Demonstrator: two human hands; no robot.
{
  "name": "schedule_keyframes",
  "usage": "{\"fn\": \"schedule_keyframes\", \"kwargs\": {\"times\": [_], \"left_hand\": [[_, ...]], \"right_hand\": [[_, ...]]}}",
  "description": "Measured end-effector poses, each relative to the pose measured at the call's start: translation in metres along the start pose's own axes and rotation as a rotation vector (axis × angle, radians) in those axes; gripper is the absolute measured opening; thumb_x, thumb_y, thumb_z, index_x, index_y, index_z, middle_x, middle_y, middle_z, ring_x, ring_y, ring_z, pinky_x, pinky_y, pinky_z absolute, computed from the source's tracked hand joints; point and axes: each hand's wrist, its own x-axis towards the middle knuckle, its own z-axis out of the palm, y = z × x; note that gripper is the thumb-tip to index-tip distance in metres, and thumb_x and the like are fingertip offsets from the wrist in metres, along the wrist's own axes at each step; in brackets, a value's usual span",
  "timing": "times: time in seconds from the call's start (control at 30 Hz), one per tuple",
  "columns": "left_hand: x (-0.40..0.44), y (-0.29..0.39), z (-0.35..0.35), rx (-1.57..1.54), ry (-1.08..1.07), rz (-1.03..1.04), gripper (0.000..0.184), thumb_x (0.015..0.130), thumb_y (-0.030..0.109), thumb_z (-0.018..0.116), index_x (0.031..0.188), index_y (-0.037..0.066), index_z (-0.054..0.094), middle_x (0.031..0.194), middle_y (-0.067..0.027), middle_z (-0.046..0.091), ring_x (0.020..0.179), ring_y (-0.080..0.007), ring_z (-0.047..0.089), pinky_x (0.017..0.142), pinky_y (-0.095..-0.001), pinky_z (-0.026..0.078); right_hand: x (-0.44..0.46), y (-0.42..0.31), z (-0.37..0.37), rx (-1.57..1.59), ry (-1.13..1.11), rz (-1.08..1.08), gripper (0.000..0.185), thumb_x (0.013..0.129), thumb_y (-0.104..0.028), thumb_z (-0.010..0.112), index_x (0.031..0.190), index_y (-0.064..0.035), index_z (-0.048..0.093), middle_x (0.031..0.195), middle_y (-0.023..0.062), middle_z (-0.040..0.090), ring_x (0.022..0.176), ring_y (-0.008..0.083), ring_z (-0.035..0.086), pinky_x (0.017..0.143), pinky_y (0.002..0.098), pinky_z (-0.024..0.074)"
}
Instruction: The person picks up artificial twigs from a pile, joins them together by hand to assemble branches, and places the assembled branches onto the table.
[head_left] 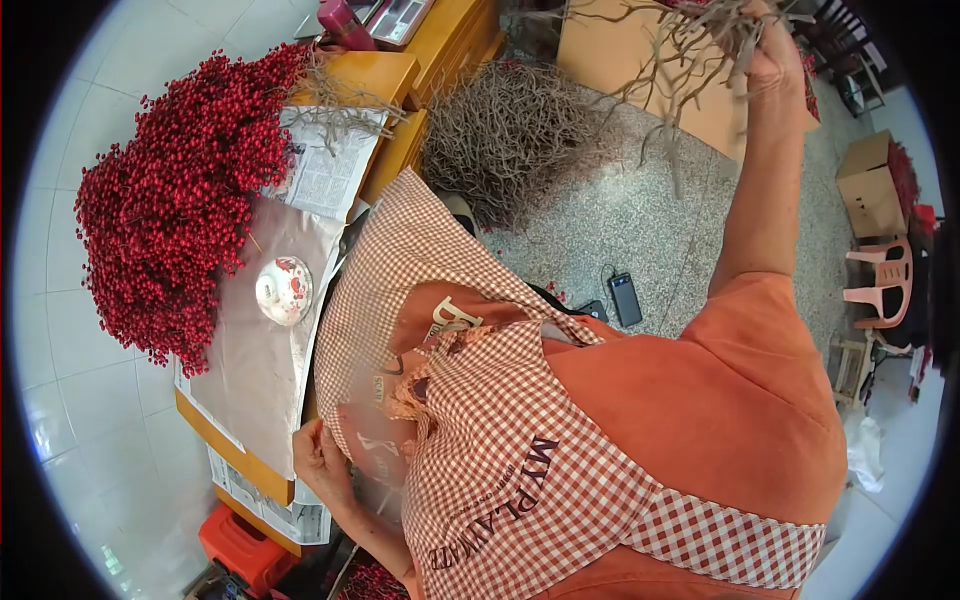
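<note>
- Right hand [775,58], between 1 and 2 o'clock: closed around a bunch of grey twigs [738,28].
- Left hand [322,466], between 7 and 8: fingers bent by the edge of the surface [250,472]; cannot tell whether it grips anything.
- Twig heap [510,135]: 12 o'clock.
- Red berry sprays [170,215]: between 9 and 10, on the surface.

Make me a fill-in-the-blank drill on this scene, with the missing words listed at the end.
1. The hand gripping dry twigs is the person's ____ hand.
2. The big mass of berries is ____ in colour.
3. The checked apron bears the large printed words "MY ____".
4. The black device with a cord lies on the speckled ____.

Missing words: right; red; PLAYMATE; floor.
</note>
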Motion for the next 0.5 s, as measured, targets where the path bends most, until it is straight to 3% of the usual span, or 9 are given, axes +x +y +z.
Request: {"fn": "schedule_keyframes", "kwargs": {"times": [0.13, 0.33, 0.4, 0.43, 0.47, 0.5], "left_hand": [[0.017, 0.025, 0.0, -0.028, -0.123, -0.042, 0.013, 0.087, 0.008, 0.058, 0.093, -0.004, 0.06, 0.083, -0.0083, 0.058, 0.075, -0.0148, 0.053, 0.071, -0.0262, 0.044], [0.063, 0.057, 0.016, -0.458, -0.127, -0.051, 0.014, 0.087, 0.005, 0.055, 0.097, -0.004, 0.06, 0.086, -0.0066, 0.057, 0.08, -0.0153, 0.056, 0.074, -0.0261, 0.046], [0.083, 0.069, 0.03, -0.749, -0.061, -0.1, 0.026, 0.089, 0.014, 0.056, 0.11, -0.002, 0.055, 0.097, -0.0095, 0.056, 0.089, -0.0193, 0.058, 0.077, -0.0304, 0.048], [0.094, 0.056, 0.04, -0.965, -0.127, 0.008, 0.041, 0.094, 0.025, 0.051, 0.125, -0.001, 0.043, 0.113, -0.0141, 0.055, 0.103, -0.0259, 0.057, 0.077, -0.034, 0.05], [0.1, 0.064, 0.043, -1.069, -0.172, 0.048, 0.059, 0.092, 0.039, 0.052, 0.134, 0.002, 0.034, 0.124, -0.016, 0.049, 0.114, -0.0285, 0.051, 0.082, -0.0388, 0.049], [0.106, 0.068, 0.048, -1.124, -0.17, 0.068, 0.069, 0.09, 0.049, 0.052, 0.138, 0.006, 0.03, 0.133, -0.0152, 0.043, 0.119, -0.0297, 0.047, 0.086, -0.0419, 0.048]], "right_hand": [[-0.01, -0.034, 0.057, -0.079, -0.107, -0.121, 0.011, 0.084, -0.009, 0.057, 0.085, 0.001, 0.06, 0.077, 0.015, 0.062, 0.071, 0.0262, 0.063, 0.059, 0.0337, 0.0518], [-0.023, -0.035, 0.145, -0.214, -0.328, -0.198, 0.009, 0.078, -0.001, 0.058, 0.086, 0.0009, 0.06, 0.076, 0.0125, 0.062, 0.071, 0.0236, 0.063, 0.062, 0.0315, 0.0535], [-0.031, -0.018, 0.178, -0.257, -0.422, -0.17, 0.011, 0.076, 0.002, 0.058, 0.087, 0.0008, 0.06, 0.076, 0.0117, 0.062, 0.071, 0.0228, 0.063, 0.063, 0.0308, 0.0541], [-0.036, -0.003, 0.193, -0.274, -0.495, -0.147, 0.012, 0.076, 0.003, 0.058, 0.087, 0.0008, 0.06, 0.076, 0.0112, 0.062, 0.071, 0.0223, 0.063, 0.063, 0.0305, 0.0544], [-0.032, 0.016, 0.208, -0.181, -0.809, -0.095, 0.015, 0.073, 0.0, 0.064, 0.087, 0.0003, 0.059, 0.076, 0.0109, 0.061, 0.069, 0.0214, 0.062, 0.063, 0.031, 0.0516], [-0.039, 0.038, 0.222, -0.089, -0.89, 0.01, 0.021, 0.071, -0.003, 0.068, 0.089, -0.0003, 0.058, 0.077, 0.0098, 0.06, 0.07, 0.0195, 0.06, 0.062, 0.0297, 0.049]]}}
